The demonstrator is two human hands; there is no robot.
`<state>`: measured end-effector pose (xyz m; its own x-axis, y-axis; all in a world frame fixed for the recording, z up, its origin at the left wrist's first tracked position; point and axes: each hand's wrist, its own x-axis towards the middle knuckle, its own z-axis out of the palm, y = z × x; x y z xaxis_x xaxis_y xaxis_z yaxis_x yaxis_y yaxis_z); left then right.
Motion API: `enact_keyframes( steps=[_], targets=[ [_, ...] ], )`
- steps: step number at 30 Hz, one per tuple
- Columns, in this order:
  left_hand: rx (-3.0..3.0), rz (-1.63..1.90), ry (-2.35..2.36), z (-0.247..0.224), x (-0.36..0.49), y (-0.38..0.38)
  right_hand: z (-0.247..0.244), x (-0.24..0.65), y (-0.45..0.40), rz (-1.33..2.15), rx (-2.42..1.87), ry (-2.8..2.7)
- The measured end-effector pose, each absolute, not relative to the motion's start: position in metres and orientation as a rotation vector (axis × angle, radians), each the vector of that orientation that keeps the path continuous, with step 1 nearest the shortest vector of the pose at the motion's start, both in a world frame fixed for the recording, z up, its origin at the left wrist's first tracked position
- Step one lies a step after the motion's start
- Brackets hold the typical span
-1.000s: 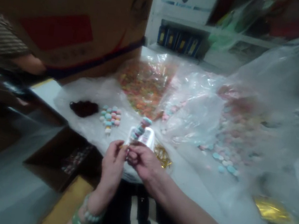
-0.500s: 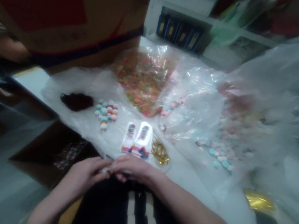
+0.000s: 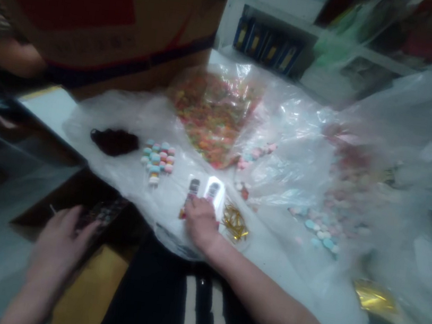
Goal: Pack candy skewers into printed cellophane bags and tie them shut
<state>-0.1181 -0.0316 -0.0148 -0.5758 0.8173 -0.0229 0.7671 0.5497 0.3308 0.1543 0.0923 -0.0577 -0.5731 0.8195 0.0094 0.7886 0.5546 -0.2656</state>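
Note:
My left hand [image 3: 62, 242] is over the cardboard box [image 3: 27, 213] at the lower left, blurred, with thumb and fingers apart. A thin white stick [image 3: 52, 209] shows beside its fingers; whether the hand touches it is unclear. My right hand [image 3: 201, 221] rests closed on the lower part of two flat, shiny printed packets [image 3: 214, 187], fingertips on the left one. Gold twist ties [image 3: 235, 222] lie just right of this hand. To its left are marshmallow skewers [image 3: 158, 160] in pastel colours, laid side by side.
Behind lie a clear bag of orange and green gummies [image 3: 216, 119] and large plastic bags with loose marshmallows [image 3: 322, 230]. A dark red lump [image 3: 114, 141] lies on the left. A big carton [image 3: 94, 54] stands behind it. Another person's arm [image 3: 14, 56] shows at far left.
My hands, together at the table's front edge before, have parted. The left moved down-left over the box; the right moved forward onto the printed packets. The view shifted slightly.

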Motion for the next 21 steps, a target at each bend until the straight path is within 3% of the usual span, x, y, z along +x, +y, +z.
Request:
enact_keyframes(
  steps=[2,5,11,14,21],
  targets=[
    [1.354,0.745,2.349,-0.022,-0.090,-0.012,-0.061,0.153,0.091,0.360,-1.419,-2.644],
    [1.384,0.818,2.039,-0.027,-0.047,0.022,-0.060,0.154,0.089,0.348,-1.484,-2.572],
    [1.893,0.168,2.340,-0.022,0.025,0.080,-0.052,0.173,0.092,0.444,-1.487,-2.271],
    [1.986,0.012,2.320,-0.028,0.044,0.092,-0.054,0.187,0.097,0.525,-1.465,-2.165],
    [1.670,0.416,2.294,-0.048,0.029,0.092,-0.057,0.214,0.104,0.735,-1.534,-1.883]
  ],
)
